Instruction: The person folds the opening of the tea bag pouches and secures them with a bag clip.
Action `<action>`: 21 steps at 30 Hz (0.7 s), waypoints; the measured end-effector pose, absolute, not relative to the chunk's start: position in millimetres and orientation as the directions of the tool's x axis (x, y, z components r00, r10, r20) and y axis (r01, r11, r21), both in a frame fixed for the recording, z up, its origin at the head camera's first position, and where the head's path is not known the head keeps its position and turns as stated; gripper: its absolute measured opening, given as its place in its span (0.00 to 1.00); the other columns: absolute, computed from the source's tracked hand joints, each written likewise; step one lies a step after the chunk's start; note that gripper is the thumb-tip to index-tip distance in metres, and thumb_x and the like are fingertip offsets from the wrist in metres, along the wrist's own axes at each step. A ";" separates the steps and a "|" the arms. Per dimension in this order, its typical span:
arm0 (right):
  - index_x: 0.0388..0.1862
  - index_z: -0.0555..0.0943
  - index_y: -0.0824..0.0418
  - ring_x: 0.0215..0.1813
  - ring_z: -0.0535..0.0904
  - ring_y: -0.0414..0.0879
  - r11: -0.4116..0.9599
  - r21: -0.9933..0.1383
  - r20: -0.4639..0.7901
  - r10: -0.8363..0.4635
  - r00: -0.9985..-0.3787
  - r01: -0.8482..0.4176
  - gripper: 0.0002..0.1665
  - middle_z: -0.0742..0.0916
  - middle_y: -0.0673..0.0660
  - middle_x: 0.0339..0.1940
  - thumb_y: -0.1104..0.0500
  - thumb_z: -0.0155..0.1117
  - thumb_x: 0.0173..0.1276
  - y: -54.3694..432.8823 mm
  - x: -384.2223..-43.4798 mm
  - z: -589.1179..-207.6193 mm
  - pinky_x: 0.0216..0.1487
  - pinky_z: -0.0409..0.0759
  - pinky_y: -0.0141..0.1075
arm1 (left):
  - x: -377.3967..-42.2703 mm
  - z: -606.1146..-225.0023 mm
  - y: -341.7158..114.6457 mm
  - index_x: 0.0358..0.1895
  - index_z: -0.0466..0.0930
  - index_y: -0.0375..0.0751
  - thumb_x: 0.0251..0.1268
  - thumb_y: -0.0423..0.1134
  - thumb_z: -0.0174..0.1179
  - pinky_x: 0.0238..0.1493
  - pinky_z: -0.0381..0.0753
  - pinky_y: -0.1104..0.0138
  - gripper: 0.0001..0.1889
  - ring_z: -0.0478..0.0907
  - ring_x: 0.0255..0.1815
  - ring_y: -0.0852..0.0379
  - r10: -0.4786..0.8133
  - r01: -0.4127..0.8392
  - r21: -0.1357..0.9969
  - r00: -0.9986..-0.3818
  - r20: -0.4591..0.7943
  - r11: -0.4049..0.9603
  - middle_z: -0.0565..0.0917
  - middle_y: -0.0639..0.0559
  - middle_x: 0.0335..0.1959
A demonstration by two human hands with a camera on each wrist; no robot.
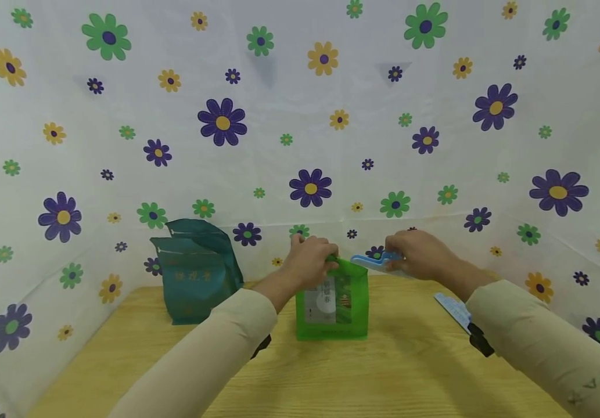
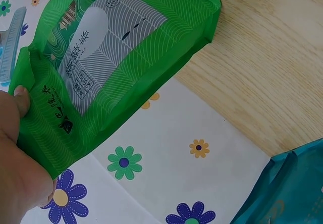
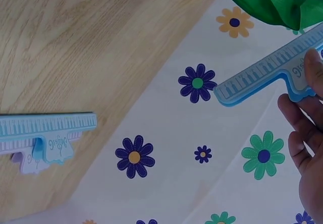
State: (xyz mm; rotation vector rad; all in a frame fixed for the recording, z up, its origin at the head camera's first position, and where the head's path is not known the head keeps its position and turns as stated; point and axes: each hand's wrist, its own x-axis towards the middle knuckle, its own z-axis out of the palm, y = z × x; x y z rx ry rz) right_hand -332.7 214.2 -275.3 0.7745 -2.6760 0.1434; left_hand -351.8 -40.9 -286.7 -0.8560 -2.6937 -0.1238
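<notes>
A green tea bag (image 1: 360,307) with a grey label panel stands upright on the table. My left hand (image 1: 307,261) grips its top edge, which is folded over; in the left wrist view the thumb lies on the front of the green bag (image 2: 113,125). To the right of the bag, my right hand (image 1: 425,255) holds a long blue bag clip (image 3: 267,70) by its handle tabs, pinched between thumb and fingers. The clip, printed with a keyboard pattern and "Music", is beside the bag's top right corner. Whether its jaws are apart cannot be told.
Two teal bags (image 1: 190,284) stand at the left rear of the wooden table (image 1: 394,377). A pale blue clip (image 3: 50,125) and a lilac clip (image 3: 31,163) lie together at the right. A flower-printed white sheet (image 1: 289,168) hangs behind and at both sides.
</notes>
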 end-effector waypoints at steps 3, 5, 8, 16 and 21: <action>0.39 0.84 0.60 0.35 0.82 0.46 0.827 0.009 0.386 -0.521 -0.761 -0.562 0.14 0.87 0.53 0.33 0.54 0.76 0.60 215.1 -334.6 -277.7 0.42 0.83 0.44 | -352.1 -286.2 -41.1 0.50 0.83 0.53 0.72 0.48 0.60 0.66 0.60 0.42 0.10 0.79 0.49 0.54 0.546 0.570 -0.022 -0.773 0.323 0.821 0.85 0.58 0.45; 0.38 0.84 0.60 0.35 0.82 0.46 0.811 0.000 0.403 -0.535 -0.742 -0.585 0.13 0.87 0.53 0.32 0.55 0.76 0.59 215.2 -336.1 -279.6 0.41 0.82 0.43 | -352.3 -285.8 -41.6 0.50 0.84 0.53 0.71 0.48 0.60 0.65 0.60 0.42 0.10 0.79 0.49 0.54 0.545 0.568 -0.024 -0.774 0.323 0.822 0.85 0.58 0.45; 0.35 0.83 0.59 0.34 0.82 0.45 0.793 -0.021 0.415 -0.547 -0.727 -0.609 0.11 0.87 0.52 0.32 0.56 0.76 0.59 213.8 -337.4 -282.4 0.40 0.82 0.43 | -352.9 -285.1 -41.6 0.50 0.83 0.53 0.71 0.48 0.60 0.65 0.60 0.43 0.10 0.79 0.50 0.54 0.550 0.573 -0.022 -0.774 0.314 0.819 0.85 0.58 0.45; 0.28 0.81 0.56 0.31 0.80 0.41 0.765 -0.079 0.455 -0.543 -0.706 -0.640 0.11 0.86 0.49 0.28 0.57 0.77 0.58 199.2 -338.6 -285.5 0.36 0.81 0.39 | -355.0 -285.7 -40.5 0.50 0.80 0.45 0.73 0.47 0.59 0.64 0.69 0.52 0.12 0.80 0.52 0.55 0.590 0.612 -0.005 -0.760 0.271 0.791 0.84 0.54 0.46; 0.27 0.81 0.56 0.29 0.78 0.39 0.759 -0.083 0.476 -0.539 -0.695 -0.646 0.11 0.87 0.49 0.27 0.57 0.77 0.58 190.9 -340.2 -284.2 0.34 0.80 0.37 | -354.9 -285.6 -42.2 0.52 0.78 0.42 0.72 0.45 0.61 0.54 0.78 0.61 0.14 0.79 0.45 0.56 0.592 0.622 0.007 -0.748 0.300 0.783 0.84 0.51 0.45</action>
